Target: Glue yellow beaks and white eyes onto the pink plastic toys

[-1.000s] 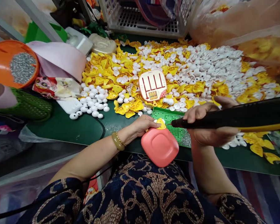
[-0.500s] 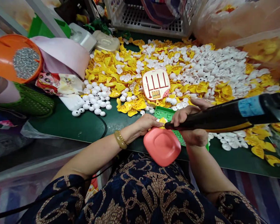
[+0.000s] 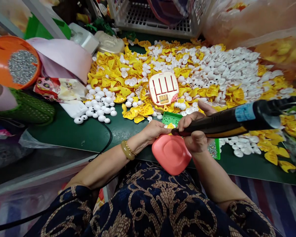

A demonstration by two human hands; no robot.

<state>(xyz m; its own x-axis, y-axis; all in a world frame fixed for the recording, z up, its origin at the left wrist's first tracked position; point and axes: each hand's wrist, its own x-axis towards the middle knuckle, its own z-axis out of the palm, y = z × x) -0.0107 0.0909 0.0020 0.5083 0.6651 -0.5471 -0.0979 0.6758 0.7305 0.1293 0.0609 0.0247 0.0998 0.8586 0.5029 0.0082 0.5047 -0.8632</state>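
My left hand (image 3: 156, 131) is closed on a toy part with a yellow and white end (image 3: 171, 126) and a wide coral-pink plate-like body (image 3: 172, 154). The pink part hangs over the table's near edge. Wrapped round a black electric screwdriver (image 3: 219, 122) is my right hand (image 3: 193, 130). The screwdriver's tip meets the yellow end beside my left fingertips; the exact contact point is too small to make out. Partly hidden beneath my hands lies a green perforated basket (image 3: 172, 118), with small metal screws (image 3: 212, 149) at its right end.
A cream toy panel (image 3: 164, 88) with red slots lies among yellow shells (image 3: 108, 70) and white eye pieces (image 3: 222, 70). White eyeballs (image 3: 98, 104) are heaped to the left, near an orange tub (image 3: 37, 74) of screws. A white crate (image 3: 153, 29) stands behind.
The rear of the screwdriver has swung toward the left and slightly down, and my right hand has shifted a little with it. Screws in the green basket now show. My left hand keeps its hold.
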